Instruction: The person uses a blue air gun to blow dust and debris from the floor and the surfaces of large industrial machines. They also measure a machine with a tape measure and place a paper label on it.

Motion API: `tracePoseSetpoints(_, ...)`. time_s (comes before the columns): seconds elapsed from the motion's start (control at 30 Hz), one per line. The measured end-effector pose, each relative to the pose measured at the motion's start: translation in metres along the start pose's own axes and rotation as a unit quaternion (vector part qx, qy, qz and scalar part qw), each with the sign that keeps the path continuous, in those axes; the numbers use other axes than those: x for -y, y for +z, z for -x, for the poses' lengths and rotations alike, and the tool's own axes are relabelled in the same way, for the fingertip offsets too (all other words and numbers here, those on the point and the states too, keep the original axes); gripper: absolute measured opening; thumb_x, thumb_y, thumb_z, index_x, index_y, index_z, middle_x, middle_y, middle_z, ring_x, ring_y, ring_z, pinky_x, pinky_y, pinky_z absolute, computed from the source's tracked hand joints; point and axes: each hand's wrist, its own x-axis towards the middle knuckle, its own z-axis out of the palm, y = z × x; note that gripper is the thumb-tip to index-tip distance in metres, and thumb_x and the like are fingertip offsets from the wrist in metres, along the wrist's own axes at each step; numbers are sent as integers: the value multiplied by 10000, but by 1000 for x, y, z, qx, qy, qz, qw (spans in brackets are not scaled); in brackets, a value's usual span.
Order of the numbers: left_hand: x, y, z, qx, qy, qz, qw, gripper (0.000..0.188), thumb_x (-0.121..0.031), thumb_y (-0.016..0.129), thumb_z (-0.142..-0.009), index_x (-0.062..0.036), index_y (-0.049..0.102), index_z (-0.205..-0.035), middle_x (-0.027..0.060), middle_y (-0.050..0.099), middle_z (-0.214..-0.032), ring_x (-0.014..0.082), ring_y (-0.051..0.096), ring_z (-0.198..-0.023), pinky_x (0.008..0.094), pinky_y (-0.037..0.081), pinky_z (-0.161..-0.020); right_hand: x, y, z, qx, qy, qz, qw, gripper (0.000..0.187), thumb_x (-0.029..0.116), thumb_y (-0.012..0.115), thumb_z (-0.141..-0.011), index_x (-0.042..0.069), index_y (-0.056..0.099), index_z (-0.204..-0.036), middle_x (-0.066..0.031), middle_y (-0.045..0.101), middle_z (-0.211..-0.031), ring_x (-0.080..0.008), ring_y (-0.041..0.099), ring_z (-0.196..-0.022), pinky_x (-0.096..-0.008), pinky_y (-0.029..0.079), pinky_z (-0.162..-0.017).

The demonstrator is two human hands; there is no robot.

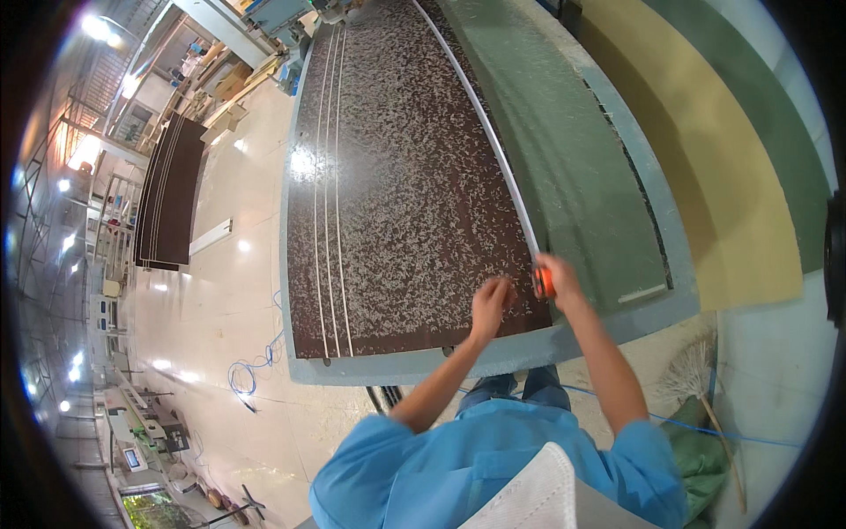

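Note:
My right hand [559, 279] grips an orange and black tape measure [543, 282] at the near right corner of a dark brown panel [414, 203]. Its long pale blade [493, 137] runs out along the panel's right side toward the far end. Close by on the left, my left hand [493, 304] hovers over the panel near its front edge. Its fingers are curled in, slightly blurred, and nothing shows in them. Pale shavings cover much of the panel. Three light parallel lines [327, 194] run lengthwise near its left side.
The panel lies on a grey-rimmed machine bed [423, 363] with a green surface [590, 185] to the right. A machine head [330, 11] stands at the far end. Another dark panel [172, 189] is at left. A blue hose [251, 375] lies on the floor; a broom [692, 366] leans at right.

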Motion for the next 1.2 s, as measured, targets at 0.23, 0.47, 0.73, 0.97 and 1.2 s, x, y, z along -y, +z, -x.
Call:
tracePoseSetpoints(0.23, 70, -86, 205, -268, -129, -10, 955, 226, -154, 564, -1005, -2, 618, -1163, 75, 668, -958, 147, 639, -830, 278, 530, -697, 114, 100, -224, 39, 52, -13, 998, 297, 389, 720, -819, 126, 583, -804, -23, 518, -681, -173, 508, -533, -383, 472, -464)
tracePoseSetpoints(0.47, 175, -100, 412, -523, -276, -319, 740, 204, -118, 563, -905, 30, 628, -1029, 101, 636, -809, 158, 600, -678, 300, 493, -607, 200, 169, -358, -8, 55, 76, 996, 413, 422, 720, -812, 93, 554, -1000, -108, 500, -979, -242, 520, -876, -445, 516, -700)
tracePoseSetpoints(0.73, 216, -35, 482, -522, -515, -169, 659, 208, -134, 598, -921, 44, 631, -1022, 188, 705, -911, 253, 696, -704, 390, 581, -625, 251, 200, -407, -42, -6, 138, 990, 443, 453, 685, -826, 101, 551, -1060, -99, 508, -1002, -249, 540, -858, -438, 538, -646)
tracePoseSetpoints(0.97, 213, -49, 459, -576, -433, -121, 683, 198, -122, 584, -933, 29, 625, -1054, 178, 685, -858, 247, 698, -693, 391, 581, -619, 237, 192, -424, -52, 0, 107, 993, 435, 439, 705, -801, 77, 576, -1006, -95, 539, -939, -248, 550, -851, -463, 535, -670)
tracePoseSetpoints(1.2, 194, -101, 446, -512, -383, -36, 768, 198, -121, 573, -932, 34, 605, -1051, 135, 644, -854, 206, 633, -655, 337, 517, -565, 159, 140, -345, -101, -14, 149, 983, 458, 429, 738, -774, 23, 642, -963, -109, 591, -956, -242, 584, -851, -471, 533, -683)
